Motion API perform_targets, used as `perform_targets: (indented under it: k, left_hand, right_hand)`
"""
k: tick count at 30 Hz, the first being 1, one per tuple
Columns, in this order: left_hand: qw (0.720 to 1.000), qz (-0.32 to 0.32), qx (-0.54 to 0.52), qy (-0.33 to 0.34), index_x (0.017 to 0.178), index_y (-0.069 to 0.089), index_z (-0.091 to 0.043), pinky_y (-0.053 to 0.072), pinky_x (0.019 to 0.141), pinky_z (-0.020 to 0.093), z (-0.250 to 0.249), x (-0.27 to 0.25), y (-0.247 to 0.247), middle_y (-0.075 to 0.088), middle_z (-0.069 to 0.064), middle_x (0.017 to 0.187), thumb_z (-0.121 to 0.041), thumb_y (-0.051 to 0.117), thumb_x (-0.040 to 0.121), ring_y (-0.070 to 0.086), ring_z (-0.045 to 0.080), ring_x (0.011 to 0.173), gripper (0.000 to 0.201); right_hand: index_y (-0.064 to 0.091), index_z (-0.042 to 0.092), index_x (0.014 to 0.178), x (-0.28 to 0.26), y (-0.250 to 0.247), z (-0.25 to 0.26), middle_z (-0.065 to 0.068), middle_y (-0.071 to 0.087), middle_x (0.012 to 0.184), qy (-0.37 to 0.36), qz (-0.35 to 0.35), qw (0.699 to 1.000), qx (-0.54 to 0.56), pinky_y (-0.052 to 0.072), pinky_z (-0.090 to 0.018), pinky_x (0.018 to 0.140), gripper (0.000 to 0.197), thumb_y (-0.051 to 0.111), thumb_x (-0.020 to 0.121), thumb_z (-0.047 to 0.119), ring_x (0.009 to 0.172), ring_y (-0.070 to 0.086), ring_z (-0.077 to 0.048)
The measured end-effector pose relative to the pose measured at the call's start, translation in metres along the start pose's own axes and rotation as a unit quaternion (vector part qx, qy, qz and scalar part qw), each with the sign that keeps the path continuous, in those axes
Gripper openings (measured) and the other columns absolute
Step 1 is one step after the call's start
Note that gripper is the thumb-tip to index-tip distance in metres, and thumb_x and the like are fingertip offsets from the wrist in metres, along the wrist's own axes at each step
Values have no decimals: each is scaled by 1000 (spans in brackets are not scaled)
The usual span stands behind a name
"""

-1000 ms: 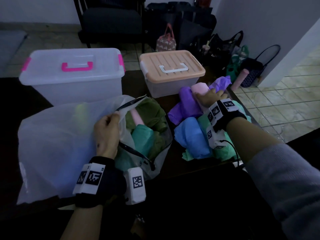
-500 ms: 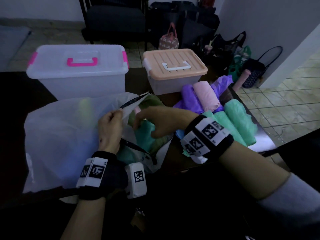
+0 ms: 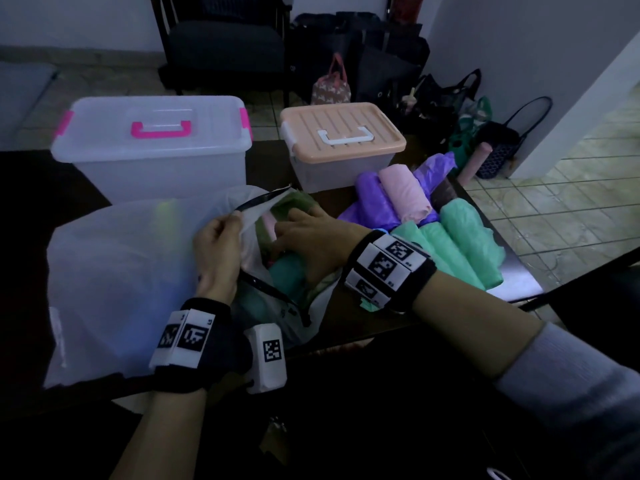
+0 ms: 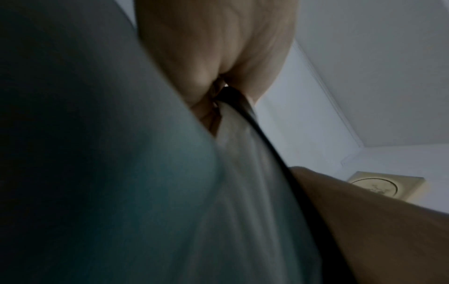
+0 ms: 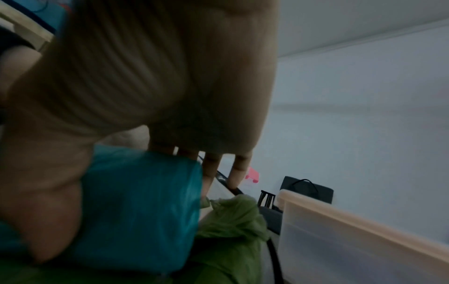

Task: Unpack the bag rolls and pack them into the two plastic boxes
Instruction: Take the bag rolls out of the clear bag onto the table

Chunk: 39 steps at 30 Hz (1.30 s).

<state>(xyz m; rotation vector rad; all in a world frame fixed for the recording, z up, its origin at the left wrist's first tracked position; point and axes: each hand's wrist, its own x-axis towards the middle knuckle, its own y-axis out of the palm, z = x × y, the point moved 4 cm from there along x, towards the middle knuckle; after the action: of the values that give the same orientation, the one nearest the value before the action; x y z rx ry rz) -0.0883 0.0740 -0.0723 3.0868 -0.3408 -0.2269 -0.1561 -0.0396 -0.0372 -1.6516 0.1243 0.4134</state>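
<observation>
My left hand [image 3: 218, 244] pinches the black-edged rim of the white translucent bag [image 3: 121, 271] and holds its mouth up; the left wrist view shows the same pinch on the rim [image 4: 245, 115]. My right hand [image 3: 301, 237] is inside the bag's mouth, fingers and thumb wrapped round a teal bag roll [image 3: 287, 268] [image 5: 141, 201]. An olive-green roll [image 5: 233, 217] and a pink roll [image 3: 268, 223] lie beside it in the bag. Purple [image 3: 374, 199], pink [image 3: 405, 192] and green rolls [image 3: 464, 233] are piled on the table to the right. Both boxes stand behind with lids on: a clear one with a pink handle [image 3: 156, 147] and one with a peach lid [image 3: 343, 133].
The dark table's right edge [image 3: 512, 271] runs just past the roll pile, with tiled floor beyond. A dark chair [image 3: 225, 43], several bags [image 3: 381, 64] and a pink roll [image 3: 474, 164] sit on the floor behind.
My right hand left the pile on the right, crossed to the bag and now reaches deeper into its mouth onto the teal roll. The left hand kept hold of the rim.
</observation>
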Motion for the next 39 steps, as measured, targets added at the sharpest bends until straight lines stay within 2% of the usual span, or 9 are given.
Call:
perform_targets:
  k: [6,10,17,22,25,28,32,36,39]
  left_hand:
    - [1000,-3,11,5,66,57,-19,39,69,33,-1,3,3,55,3,70,-18,53,91,49,19,76,26]
    - [998,16,47,29,64,53,-20,37,66,31,0,-1,7,50,1,64,-20,52,93,45,13,62,29]
    - [997,26,59,38,69,55,-17,39,65,30,6,-6,11,52,-2,67,-21,51,94,45,13,66,25]
    - [998,23,45,22,66,55,-19,38,63,30,7,-6,10,50,-1,67,-22,51,94,45,15,68,28]
    - [999,20,32,8,67,56,-18,39,69,34,10,-3,7,52,1,69,-22,52,93,47,18,75,27]
    - [999,15,35,11,65,56,-18,38,68,33,10,-3,7,51,1,67,-23,53,92,46,17,72,28]
    - [999,11,32,14,64,54,-19,34,62,30,9,-5,7,45,-1,61,-23,52,93,41,12,61,29]
    - [999,7,28,14,65,54,-18,34,58,28,8,-5,8,44,-2,62,-22,52,93,40,10,60,28]
    - [1000,9,24,9,67,56,-21,35,59,27,8,-6,8,46,-3,63,-22,53,93,41,10,61,26]
  right_hand:
    - [51,18,117,-30,-11,-48,-1,57,108,120,-21,980,157,45,-32,83,56,78,68,29,99,54,-18]
    - [56,11,109,-63,-16,-102,-2,57,101,242,-108,939,219,40,-25,73,51,80,66,24,91,55,-19]
    - [52,3,112,-136,6,-192,-17,55,113,545,-231,729,343,44,-35,84,46,71,78,28,109,54,-31]
    - [51,0,120,-143,35,-207,-18,58,119,629,-236,651,353,36,-29,69,49,67,83,27,94,54,-32]
    - [43,-1,132,-132,46,-210,-17,57,123,635,-252,641,350,39,-31,72,57,66,85,23,108,57,-32]
    - [32,-5,137,-117,51,-211,-20,47,136,630,-248,648,350,41,-32,91,64,63,88,22,121,50,-30]
    - [48,2,126,-100,62,-221,-18,55,127,636,-236,647,349,41,-31,81,54,64,83,31,114,54,-33]
    - [40,-1,131,-96,70,-227,-18,48,133,648,-215,642,350,38,-35,96,61,63,85,32,123,48,-32]
    - [42,-1,131,-96,73,-232,-17,50,133,641,-196,654,352,39,-34,93,63,61,86,39,122,48,-32]
